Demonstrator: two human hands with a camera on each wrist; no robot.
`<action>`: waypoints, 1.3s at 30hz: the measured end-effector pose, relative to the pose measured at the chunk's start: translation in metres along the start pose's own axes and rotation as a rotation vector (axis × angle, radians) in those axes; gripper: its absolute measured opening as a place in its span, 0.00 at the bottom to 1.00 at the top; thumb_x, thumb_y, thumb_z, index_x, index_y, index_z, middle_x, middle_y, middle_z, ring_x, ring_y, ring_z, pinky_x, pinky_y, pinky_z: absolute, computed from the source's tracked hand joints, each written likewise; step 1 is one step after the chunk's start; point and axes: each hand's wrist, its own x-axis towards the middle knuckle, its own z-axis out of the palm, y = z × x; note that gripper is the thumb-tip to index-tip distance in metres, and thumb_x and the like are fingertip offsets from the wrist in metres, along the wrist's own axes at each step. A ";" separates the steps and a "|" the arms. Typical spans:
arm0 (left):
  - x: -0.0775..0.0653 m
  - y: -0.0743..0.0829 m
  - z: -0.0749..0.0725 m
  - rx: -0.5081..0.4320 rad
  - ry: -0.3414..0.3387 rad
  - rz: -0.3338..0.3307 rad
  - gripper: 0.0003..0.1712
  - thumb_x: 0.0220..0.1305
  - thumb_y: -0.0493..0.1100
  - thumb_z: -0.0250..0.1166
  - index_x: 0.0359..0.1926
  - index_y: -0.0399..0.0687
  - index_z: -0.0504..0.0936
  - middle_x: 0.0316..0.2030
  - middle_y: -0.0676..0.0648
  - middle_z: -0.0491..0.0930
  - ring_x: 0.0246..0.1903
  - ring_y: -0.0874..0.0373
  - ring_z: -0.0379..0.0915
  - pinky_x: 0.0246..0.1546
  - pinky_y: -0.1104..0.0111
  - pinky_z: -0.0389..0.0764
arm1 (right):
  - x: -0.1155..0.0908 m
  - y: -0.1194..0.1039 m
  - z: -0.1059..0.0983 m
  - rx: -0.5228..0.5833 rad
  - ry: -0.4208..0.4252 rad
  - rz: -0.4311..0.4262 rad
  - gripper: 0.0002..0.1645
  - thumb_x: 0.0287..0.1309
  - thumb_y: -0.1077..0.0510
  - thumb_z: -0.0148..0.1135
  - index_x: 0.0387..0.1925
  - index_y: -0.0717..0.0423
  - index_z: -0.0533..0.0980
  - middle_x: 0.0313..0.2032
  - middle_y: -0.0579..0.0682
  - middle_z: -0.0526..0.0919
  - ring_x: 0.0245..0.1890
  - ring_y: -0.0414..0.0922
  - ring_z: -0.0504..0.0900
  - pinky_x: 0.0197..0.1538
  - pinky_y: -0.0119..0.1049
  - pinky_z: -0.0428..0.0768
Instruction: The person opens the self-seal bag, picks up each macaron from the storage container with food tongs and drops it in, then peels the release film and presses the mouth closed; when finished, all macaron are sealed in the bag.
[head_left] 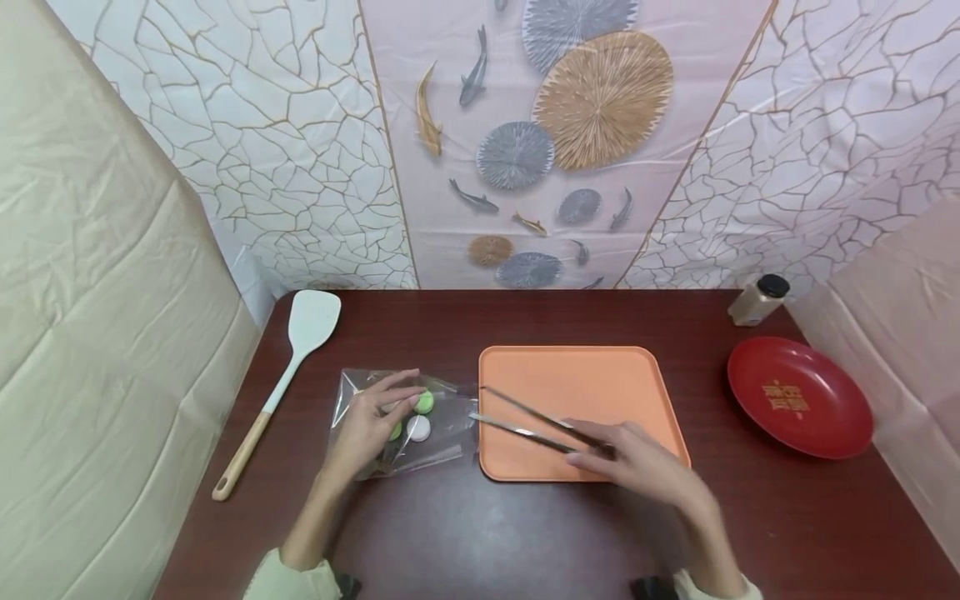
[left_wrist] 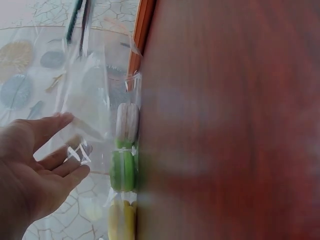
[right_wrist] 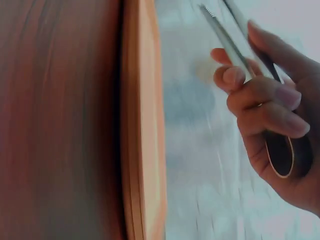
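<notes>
My left hand (head_left: 367, 422) reaches over a clear plastic bag (head_left: 442, 454), its fingertips at the raised film. In the left wrist view, the thumb and fingers of that hand (left_wrist: 37, 167) stand apart. Inside the bag lie macarons: a green macaron (head_left: 424, 402), a white macaron (head_left: 418, 428), and a yellow macaron (left_wrist: 122, 220) seen from the left wrist. My right hand (head_left: 637, 458) grips metal tongs (head_left: 528, 434) by their dark handle. The tongs' arms are spread, and their tips point left to the bag's mouth. From the right wrist, fingers curl round the tongs (right_wrist: 235, 52).
An orange tray (head_left: 585, 375) lies under the tongs, right of the bag. At the left is a white spatula (head_left: 307, 329) with a wooden handle. A red oval plate (head_left: 798, 396) and a black-lidded jar (head_left: 757, 302) are at the right. Patterned cloth (head_left: 517, 233) hangs behind the table.
</notes>
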 end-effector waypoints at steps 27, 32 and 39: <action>0.066 0.018 0.017 0.291 -0.363 -0.026 0.21 0.73 0.32 0.71 0.65 0.39 0.87 0.75 0.32 0.75 0.78 0.34 0.67 0.84 0.39 0.56 | -0.108 0.103 -0.059 -0.284 0.126 0.766 0.36 0.79 0.32 0.59 0.42 0.65 0.70 0.30 0.59 0.77 0.37 0.63 0.81 0.36 0.64 0.80; 0.071 0.014 0.022 0.282 -0.352 0.012 0.16 0.72 0.31 0.72 0.59 0.35 0.89 0.69 0.32 0.81 0.73 0.36 0.74 0.83 0.40 0.59 | -0.103 0.102 -0.057 -0.339 0.068 0.763 0.40 0.76 0.31 0.62 0.45 0.68 0.71 0.33 0.63 0.79 0.39 0.68 0.83 0.35 0.68 0.81; 0.073 0.008 0.027 0.293 -0.330 0.025 0.06 0.70 0.29 0.72 0.45 0.36 0.91 0.65 0.31 0.84 0.71 0.37 0.77 0.82 0.37 0.59 | -0.101 0.100 -0.058 -0.390 0.043 0.738 0.43 0.72 0.30 0.66 0.45 0.71 0.71 0.34 0.68 0.80 0.39 0.74 0.83 0.35 0.69 0.81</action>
